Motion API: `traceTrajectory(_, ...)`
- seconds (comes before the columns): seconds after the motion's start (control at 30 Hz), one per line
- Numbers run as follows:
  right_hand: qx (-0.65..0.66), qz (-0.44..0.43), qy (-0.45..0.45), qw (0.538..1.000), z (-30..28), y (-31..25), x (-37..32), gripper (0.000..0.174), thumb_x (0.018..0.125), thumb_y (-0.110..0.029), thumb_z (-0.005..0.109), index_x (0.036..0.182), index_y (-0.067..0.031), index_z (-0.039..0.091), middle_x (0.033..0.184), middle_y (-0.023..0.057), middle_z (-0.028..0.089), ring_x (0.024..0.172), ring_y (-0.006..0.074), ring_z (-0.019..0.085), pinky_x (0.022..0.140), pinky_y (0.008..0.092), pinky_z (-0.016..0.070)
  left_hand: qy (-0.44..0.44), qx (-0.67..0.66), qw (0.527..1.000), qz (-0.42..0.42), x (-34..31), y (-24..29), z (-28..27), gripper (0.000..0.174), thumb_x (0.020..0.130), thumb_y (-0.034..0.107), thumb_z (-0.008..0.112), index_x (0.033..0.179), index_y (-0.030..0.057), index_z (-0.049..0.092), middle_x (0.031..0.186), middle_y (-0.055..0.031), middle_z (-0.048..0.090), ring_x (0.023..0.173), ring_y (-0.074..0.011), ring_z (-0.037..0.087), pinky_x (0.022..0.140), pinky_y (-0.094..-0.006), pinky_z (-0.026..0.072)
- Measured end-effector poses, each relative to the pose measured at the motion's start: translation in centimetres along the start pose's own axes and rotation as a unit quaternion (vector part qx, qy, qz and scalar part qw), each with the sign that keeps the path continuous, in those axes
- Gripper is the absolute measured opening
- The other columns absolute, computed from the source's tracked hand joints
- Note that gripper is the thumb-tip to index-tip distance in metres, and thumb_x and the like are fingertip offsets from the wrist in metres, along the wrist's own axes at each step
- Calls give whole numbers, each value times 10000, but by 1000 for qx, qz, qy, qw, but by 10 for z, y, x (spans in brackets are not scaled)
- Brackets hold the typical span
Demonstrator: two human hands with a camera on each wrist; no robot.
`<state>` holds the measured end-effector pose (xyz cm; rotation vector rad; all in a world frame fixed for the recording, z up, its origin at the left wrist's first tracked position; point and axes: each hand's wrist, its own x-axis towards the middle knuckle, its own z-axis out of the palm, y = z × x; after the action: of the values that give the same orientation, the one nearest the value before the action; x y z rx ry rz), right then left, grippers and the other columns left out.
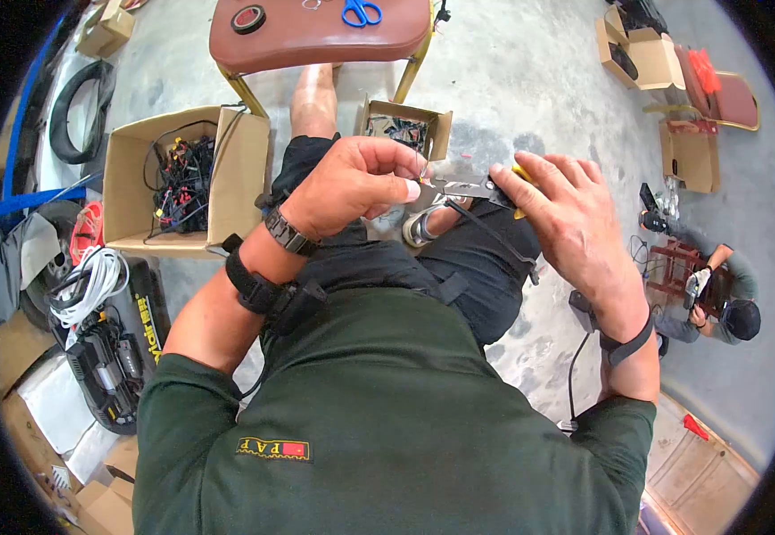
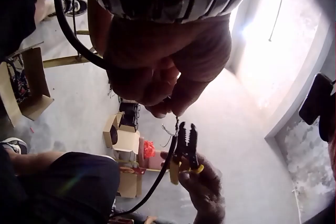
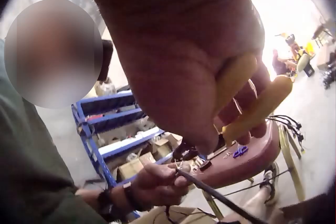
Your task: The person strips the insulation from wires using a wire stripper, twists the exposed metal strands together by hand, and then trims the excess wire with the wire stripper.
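Observation:
My left hand [image 1: 356, 187] pinches thin wire ends between thumb and forefinger, in front of my lap. A black cable [image 2: 157, 179] hangs from that spot, with bare strands [image 2: 169, 129] splayed at its end in the left wrist view. My right hand [image 1: 575, 218] holds wire strippers [image 1: 466, 187] by their yellow handles [image 3: 260, 103]. The toothed jaws of the strippers point at the left fingertips and stand slightly apart in the left wrist view. Their tips lie right beside the strands. Part of the handles is hidden behind the right palm.
A red-brown stool [image 1: 316, 36] ahead bears a roll of black tape [image 1: 247, 19] and blue scissors [image 1: 362, 12]. Cardboard boxes [image 1: 240, 183] with cables stand left and between my feet. A black air compressor [image 1: 107, 366] lies at left. Another person [image 1: 731, 294] sits at right.

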<state>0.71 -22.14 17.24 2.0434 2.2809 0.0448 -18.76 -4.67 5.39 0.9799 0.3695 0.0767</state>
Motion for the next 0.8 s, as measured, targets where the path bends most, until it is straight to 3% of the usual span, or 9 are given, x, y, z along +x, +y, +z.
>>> traceTrajectory(0.2, -101, -68, 7, 992, -10, 4, 15, 437, 796, -164, 564, 1231, -169, 597, 1170, 84, 589, 1063, 244, 558, 931, 385, 430, -11, 16, 1000, 13, -2, 2, 0, 293, 816, 91, 701, 1090, 2, 647, 758, 36, 596, 533, -14, 462, 444, -172, 338)
traceTrajectory(0.5, -125, -119, -5, 985, -25, 3, 33, 392, 805, -213, 566, 1191, -157, 605, 1045, 34, 559, 985, 193, 535, 904, 367, 402, -24, 3, 1000, 4, -1, 3, -3, 310, 811, 68, 697, 1105, -11, 637, 756, 27, 595, 517, -16, 459, 428, -173, 329)
traceTrajectory(0.8, -151, -153, -10, 977, -33, 0, 47, 365, 799, -223, 576, 1149, -129, 617, 990, 37, 574, 969, 184, 532, 873, 349, 409, -14, -8, 1000, 2, -1, 2, -4, 322, 808, 70, 706, 1110, -16, 636, 747, 16, 593, 521, -25, 462, 427, -184, 328)
